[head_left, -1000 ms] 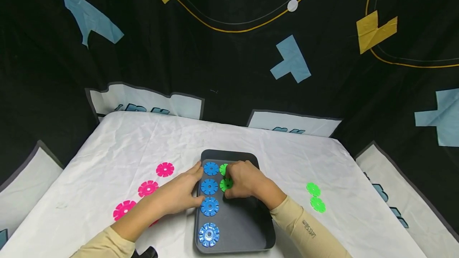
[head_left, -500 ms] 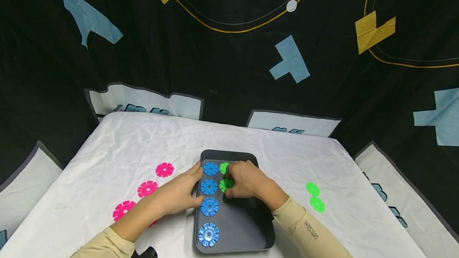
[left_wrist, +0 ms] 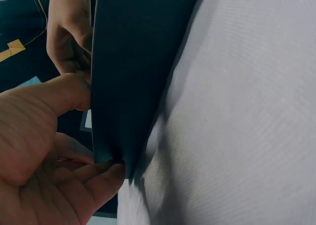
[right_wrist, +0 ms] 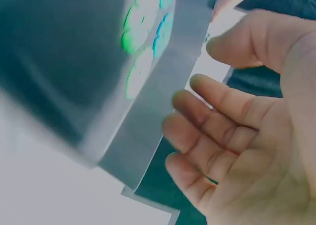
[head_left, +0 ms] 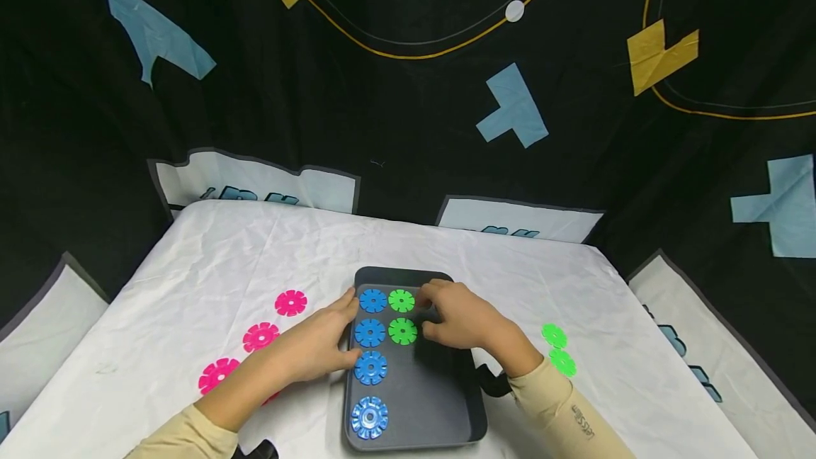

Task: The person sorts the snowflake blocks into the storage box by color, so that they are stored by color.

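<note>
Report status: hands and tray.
Left hand holding dark grey rectangular tray. Right hand empty, over its right side. Two green notched plastic discs inside. No obstruction visible.

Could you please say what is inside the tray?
The tray holds four blue discs, plus two green discs beside the upper two. In the head view, the right hand hides part of the tray's inside.
</note>
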Motion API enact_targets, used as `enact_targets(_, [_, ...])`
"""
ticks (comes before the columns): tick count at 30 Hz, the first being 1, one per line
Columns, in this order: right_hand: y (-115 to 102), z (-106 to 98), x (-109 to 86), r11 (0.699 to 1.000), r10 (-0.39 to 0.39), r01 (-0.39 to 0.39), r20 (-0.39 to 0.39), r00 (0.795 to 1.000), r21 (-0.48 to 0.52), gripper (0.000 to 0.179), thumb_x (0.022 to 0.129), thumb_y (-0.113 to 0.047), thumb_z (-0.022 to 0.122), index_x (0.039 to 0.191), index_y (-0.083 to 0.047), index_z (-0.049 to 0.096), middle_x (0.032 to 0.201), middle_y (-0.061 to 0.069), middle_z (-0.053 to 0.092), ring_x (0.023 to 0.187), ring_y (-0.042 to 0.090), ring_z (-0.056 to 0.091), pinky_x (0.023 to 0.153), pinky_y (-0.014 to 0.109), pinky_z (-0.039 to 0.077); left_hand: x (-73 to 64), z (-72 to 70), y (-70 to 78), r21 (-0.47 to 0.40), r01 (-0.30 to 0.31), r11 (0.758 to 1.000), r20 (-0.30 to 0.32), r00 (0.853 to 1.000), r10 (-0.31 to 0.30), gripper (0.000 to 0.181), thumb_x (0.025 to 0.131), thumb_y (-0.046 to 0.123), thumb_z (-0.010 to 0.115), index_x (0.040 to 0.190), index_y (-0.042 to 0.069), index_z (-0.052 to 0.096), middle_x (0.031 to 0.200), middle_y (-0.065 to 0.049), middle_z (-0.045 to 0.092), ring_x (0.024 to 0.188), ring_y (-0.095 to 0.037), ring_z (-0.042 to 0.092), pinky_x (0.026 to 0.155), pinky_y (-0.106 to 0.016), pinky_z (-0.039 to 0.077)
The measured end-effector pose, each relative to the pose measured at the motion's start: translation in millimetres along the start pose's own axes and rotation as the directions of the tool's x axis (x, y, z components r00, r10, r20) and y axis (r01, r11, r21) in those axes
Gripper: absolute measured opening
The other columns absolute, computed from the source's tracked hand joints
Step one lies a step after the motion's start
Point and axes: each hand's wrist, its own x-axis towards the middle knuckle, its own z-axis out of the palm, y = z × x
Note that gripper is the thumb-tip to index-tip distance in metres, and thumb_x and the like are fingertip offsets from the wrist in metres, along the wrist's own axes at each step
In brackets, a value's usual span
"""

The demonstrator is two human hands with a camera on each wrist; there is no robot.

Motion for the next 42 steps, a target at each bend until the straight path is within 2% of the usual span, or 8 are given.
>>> enact_targets(4, [10,-4,-9.6,0.999,0.015,-0.011,-0.074,0.997,0.052,0.028,0.081,-0.010,0.065,0.109,-0.008,0.065,0.103,0.001,0.063,0.088,0.017,0.059,0.077,0.033,0.051,0.5,0.0,0.4,0.000,-0.003,1.000,-0.001,1.000,0.003,0.083,0.082,0.027,0.076,0.144,-0.010,0.037,0.156,-0.023,0.023,0.142,-0.036,0.028,0.107,-0.046,0.037])
enact_targets(10, [24,-8,-24.9,0.994,0.054,-0.037,-0.179,0.982,0.100,0.029,0.080,-0.006,0.063,0.108,-0.007,0.065,0.102,0.002,0.063,0.086,0.019,0.057,0.075,0.033,0.050,0.0,-0.4,0.8,-0.002,-0.006,1.000,0.002,1.000,0.006,0.083,0.082,0.026,0.076,0.144,-0.011,0.036,0.156,-0.024,0.023,0.142,-0.036,0.028,0.107,-0.046,0.037])
enact_targets(19, [45,-8,-43.3,0.989,0.122,-0.095,-0.258,0.958,0.117,0.031,0.077,-0.004,0.064,0.107,-0.009,0.064,0.099,0.001,0.062,0.087,0.023,0.059,0.072,0.033,0.050,0.5,0.0,0.2,-0.002,-0.007,1.000,0.004,1.000,0.007,0.083,0.082,0.026,0.076,0.144,-0.011,0.036,0.156,-0.024,0.023,0.142,-0.036,0.028,0.108,-0.046,0.036])
enact_targets(25, [60,-6,-59.2,0.980,0.184,-0.154,-0.290,0.939,0.126,0.032,0.076,-0.005,0.066,0.108,-0.010,0.064,0.100,0.003,0.063,0.088,0.024,0.060,0.073,0.035,0.050,1.1,0.4,0.5,0.004,-0.014,1.000,0.001,1.000,0.014,0.082,0.082,0.026,0.075,0.144,-0.011,0.036,0.156,-0.024,0.023,0.142,-0.035,0.028,0.108,-0.046,0.035])
enact_targets(32, [79,0,-79.0,0.958,0.285,-0.257,-0.318,0.904,0.128,0.032,0.079,-0.006,0.066,0.110,-0.007,0.065,0.103,0.003,0.063,0.087,0.023,0.059,0.071,0.036,0.049,1.4,0.6,0.5,0.009,-0.014,1.000,-0.001,1.000,0.014,0.082,0.082,0.026,0.075,0.144,-0.011,0.036,0.156,-0.024,0.024,0.142,-0.036,0.028,0.108,-0.046,0.035])
enact_targets(36, [89,2,-91.1,0.941,0.336,-0.305,-0.311,0.889,0.147,0.031,0.079,-0.006,0.064,0.110,-0.007,0.064,0.104,0.006,0.063,0.088,0.024,0.058,0.072,0.037,0.048,1.4,0.8,0.4,0.004,-0.007,1.000,0.002,1.000,0.007,0.082,0.082,0.026,0.076,0.144,-0.011,0.036,0.156,-0.024,0.024,0.142,-0.036,0.028,0.108,-0.046,0.035])
enact_targets(42, [100,5,-106.9,0.905,0.422,-0.389,-0.259,0.869,0.171,0.032,0.083,-0.008,0.063,0.115,-0.004,0.063,0.109,0.009,0.062,0.093,0.026,0.057,0.074,0.039,0.048,0.6,0.3,0.6,-0.009,0.002,1.000,0.004,1.000,-0.002,0.083,0.081,0.026,0.077,0.145,-0.010,0.036,0.156,-0.023,0.024,0.142,-0.036,0.028,0.107,-0.047,0.037])
